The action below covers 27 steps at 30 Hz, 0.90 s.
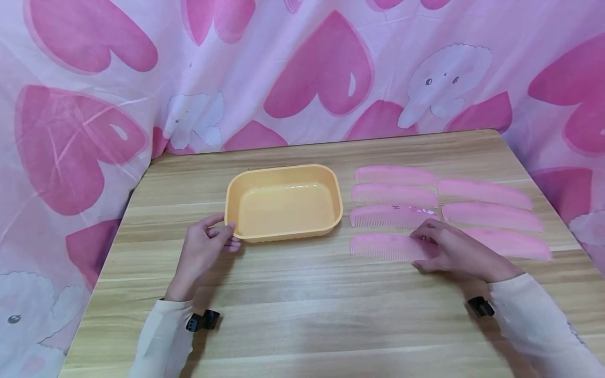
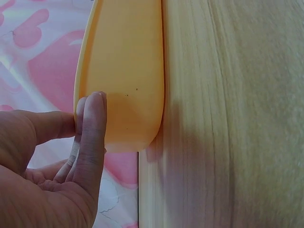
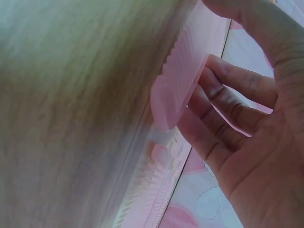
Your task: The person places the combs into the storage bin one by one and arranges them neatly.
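Observation:
On the left of the head view, a yellow-orange plastic tray with rounded corners stands on the table, with nothing in it. My left hand pinches its near left corner, the thumb at the rim and the fingers against the outer wall. To the right lie several pink combs in two columns. My right hand holds the right end of the nearest comb in the left column, thumb on its near edge and fingers on the far one. In the right wrist view that comb shows its teeth; the thumb tip is partly cut off.
Another pink comb with printed marks lies just beyond the held one. More combs, such as the far right comb, lie near the wooden table's right side. A pink heart-patterned curtain hangs behind and at both sides.

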### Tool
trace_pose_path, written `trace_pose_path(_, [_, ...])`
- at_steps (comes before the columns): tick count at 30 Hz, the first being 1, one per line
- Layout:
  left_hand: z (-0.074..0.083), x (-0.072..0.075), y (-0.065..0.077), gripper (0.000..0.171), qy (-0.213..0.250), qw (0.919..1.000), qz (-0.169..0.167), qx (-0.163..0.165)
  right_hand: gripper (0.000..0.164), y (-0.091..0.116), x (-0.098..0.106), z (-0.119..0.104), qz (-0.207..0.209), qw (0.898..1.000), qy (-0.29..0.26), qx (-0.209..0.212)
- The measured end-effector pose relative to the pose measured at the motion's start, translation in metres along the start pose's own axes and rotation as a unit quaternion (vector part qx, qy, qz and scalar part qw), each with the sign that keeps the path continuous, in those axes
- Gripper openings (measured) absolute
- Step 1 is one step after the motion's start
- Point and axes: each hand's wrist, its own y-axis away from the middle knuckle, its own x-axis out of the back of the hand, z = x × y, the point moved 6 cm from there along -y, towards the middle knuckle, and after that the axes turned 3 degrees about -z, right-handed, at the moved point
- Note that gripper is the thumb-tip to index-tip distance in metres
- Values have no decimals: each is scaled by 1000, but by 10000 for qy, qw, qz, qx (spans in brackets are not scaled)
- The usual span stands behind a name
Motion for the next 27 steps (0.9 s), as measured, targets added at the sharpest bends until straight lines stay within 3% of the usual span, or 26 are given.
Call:
trace_pose_path(10, [-1, 0, 0, 48, 35, 10000, -40, -60, 42, 2, 5, 3, -16, 9995, -240, -183])
trace_pose_path(20, [-3, -2, 0, 48, 80, 10000, -12, -27, 42, 4, 31, 0, 527, 9984, 126, 150])
trace_pose_path(24, [-3, -4, 0, 47, 142, 9999, 9, -33, 42, -1, 42, -2, 581, 9978, 196, 242])
trace_pose_path(27, [-3, -4, 1, 46, 181, 9998, 19, -29, 42, -5, 50, -1, 440, 9988, 199, 87])
